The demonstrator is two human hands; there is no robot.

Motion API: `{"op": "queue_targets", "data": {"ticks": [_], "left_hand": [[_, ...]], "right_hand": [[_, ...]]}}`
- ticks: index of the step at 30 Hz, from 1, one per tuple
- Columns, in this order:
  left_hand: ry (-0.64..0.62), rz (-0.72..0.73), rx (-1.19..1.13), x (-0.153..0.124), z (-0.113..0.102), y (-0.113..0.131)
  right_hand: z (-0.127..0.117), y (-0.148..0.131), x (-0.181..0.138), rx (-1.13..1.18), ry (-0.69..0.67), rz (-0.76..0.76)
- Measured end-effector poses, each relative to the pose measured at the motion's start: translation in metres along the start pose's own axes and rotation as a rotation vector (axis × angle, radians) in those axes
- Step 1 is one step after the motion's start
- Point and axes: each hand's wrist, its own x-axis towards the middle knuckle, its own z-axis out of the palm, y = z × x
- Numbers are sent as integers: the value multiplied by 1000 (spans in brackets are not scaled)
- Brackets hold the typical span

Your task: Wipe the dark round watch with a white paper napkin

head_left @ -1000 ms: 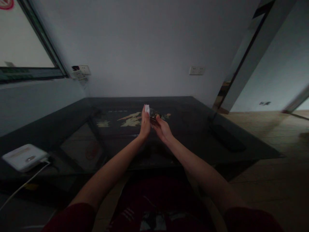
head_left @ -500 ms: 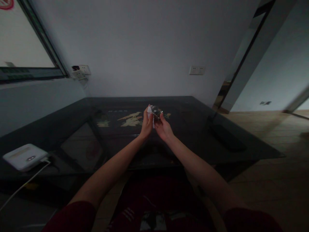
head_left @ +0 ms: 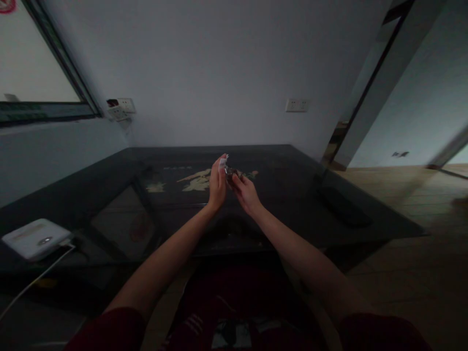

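My left hand [head_left: 217, 183] is raised over the middle of the table, fingers pressed together around a thin white piece [head_left: 222, 164] that looks like tissue or cloth. Close against it, my right hand [head_left: 247, 191] grips a small dark, shiny thing [head_left: 230, 172] between thumb and fingers. Bright glints show on that thing, but its kind is too small and dim to make out. It sits between both hands, its near side covered by my right fingers, and appears to touch the white piece.
The dark glossy table [head_left: 285, 214] carries a pale printed picture [head_left: 197, 180]. A white box [head_left: 36, 239] with a cable stands at the left edge. On the right lies a flat black object [head_left: 345, 207]. Wall sockets [head_left: 297, 105] are behind the table.
My left hand has turned more upright and shifted slightly left with the white piece. My right fingers have closed further over the shiny thing, which shows less and sits lower.
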Motion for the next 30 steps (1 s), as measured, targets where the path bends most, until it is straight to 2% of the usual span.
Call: {"op": "queue_targets", "data": {"ticks": [7,10,12,17,22,25,30], "left_hand": [[19,-263,-247,12,-3,-12],[34,-363,-257,10,-2,-16],[49,-316,-163,4,0,-15],[-3,-24,100,-10,6,-3],[-61,133,177,-8,6,4],[-34,114,140,-4,3,4],[37,-106,-6,4,-1,-3]], "right_hand": [[-1,-2,-3,-73,-7,20],[-1,-3,-3,-58,-3,19],[-1,-3,-2,-32,3,18],[-1,-1,-2,-16,67,9],[-1,0,-4,-75,72,-24],[-1,1,-4,-126,72,-42],[0,1,-5,-186,47,-68]]}}
